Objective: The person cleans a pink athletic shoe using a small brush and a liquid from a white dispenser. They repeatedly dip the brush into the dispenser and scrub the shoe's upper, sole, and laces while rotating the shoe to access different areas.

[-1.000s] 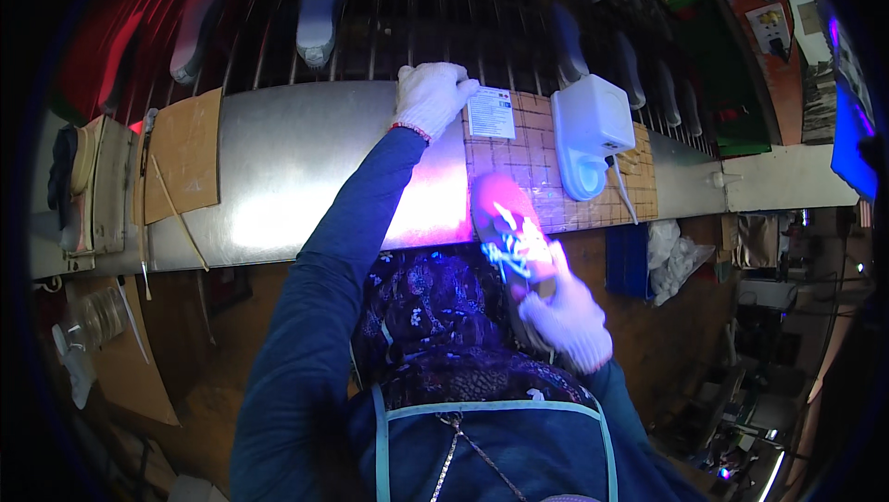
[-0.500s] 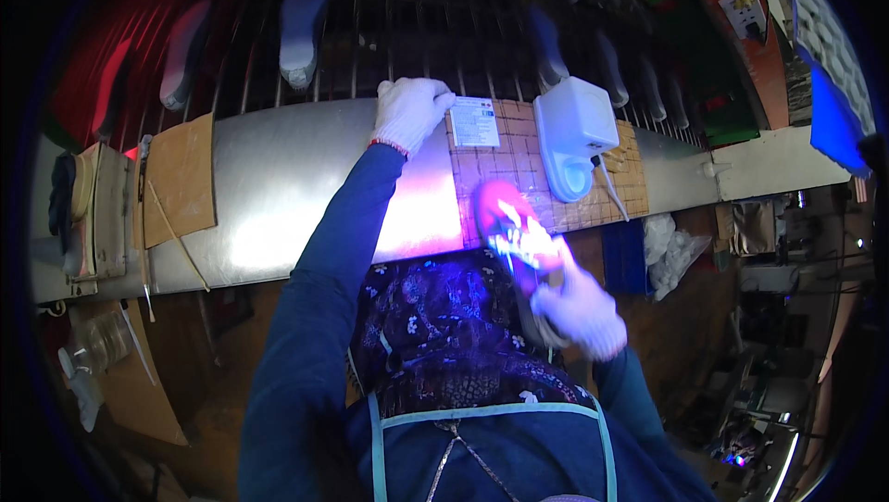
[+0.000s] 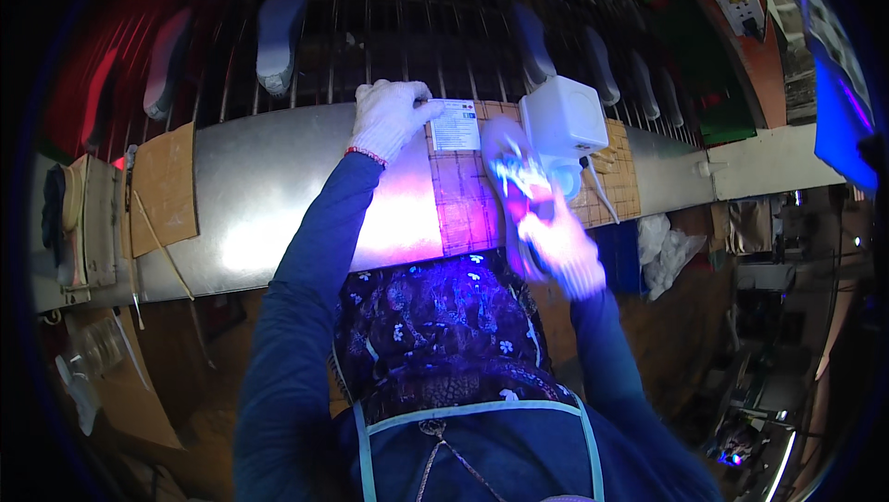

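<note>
My left hand (image 3: 389, 116), in a white knit glove, rests at the far edge of the metal bench (image 3: 306, 159). Its fingers curl over and their tips are hidden; the thumb points at a white printed card (image 3: 454, 125). My right hand (image 3: 565, 250), also gloved, is closed around a shoe sole (image 3: 505, 143) held above the front of the bench. Motion smears the sole, and bright white and violet light glares across it. Just behind it stands a white boxy device (image 3: 561, 116) with a rounded foot and a cord, partly covered by the sole.
Beyond the bench runs a rack of metal bars (image 3: 324, 39) bearing several soles (image 3: 281, 34). Brown cardboard (image 3: 165, 187) and a thin stick (image 3: 162, 243) lie at the left. A grid-lined brown sheet (image 3: 463, 187) is under the card. Clear plastic bags (image 3: 671, 257) hang at the right.
My right hand has moved up and away from me with the sole, towards the white device. My left hand stays by the card. The whole view has shifted slightly.
</note>
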Available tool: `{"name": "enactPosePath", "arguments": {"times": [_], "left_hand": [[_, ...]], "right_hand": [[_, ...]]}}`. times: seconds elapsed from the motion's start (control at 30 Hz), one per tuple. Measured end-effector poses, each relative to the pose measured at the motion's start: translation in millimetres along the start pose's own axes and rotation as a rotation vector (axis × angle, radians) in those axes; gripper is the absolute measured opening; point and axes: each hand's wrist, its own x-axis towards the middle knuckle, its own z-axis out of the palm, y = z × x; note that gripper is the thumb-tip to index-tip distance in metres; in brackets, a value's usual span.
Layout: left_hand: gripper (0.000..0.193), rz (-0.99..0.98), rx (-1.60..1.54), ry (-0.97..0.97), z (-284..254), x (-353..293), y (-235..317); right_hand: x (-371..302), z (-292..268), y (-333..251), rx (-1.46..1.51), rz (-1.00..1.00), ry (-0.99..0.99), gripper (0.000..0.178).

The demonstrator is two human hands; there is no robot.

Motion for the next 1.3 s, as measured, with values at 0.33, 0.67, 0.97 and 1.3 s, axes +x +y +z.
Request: {"name": "enactPosePath", "arguments": {"times": [0.33, 0.67, 0.97, 1.3], "left_hand": [[0.035, -0.011, -0.019, -0.048, -5.2, 1.7, 3.0], [0.035, 0.003, 0.003, 0.015, -6.4, -1.7, 4.5], [0.034, 0.029, -0.002, 0.017, -1.3, 0.6, -1.2], [0.034, -0.006, -0.001, 0.017, 2.5, 0.0, -3.2]], "right_hand": [[-40.3, -11.2, 51.4, 0.110, 0.022, -0.068, 0.097], [-87.2, -19.3, 25.8, -0.013, 0.139, -0.170, 0.090], [-6.9, -7.3, 24.4, 0.399, -0.276, -0.168, 0.078], [-122.8, 1.6, -18.9, -0.087, 0.074, -0.159, 0.068]]}}
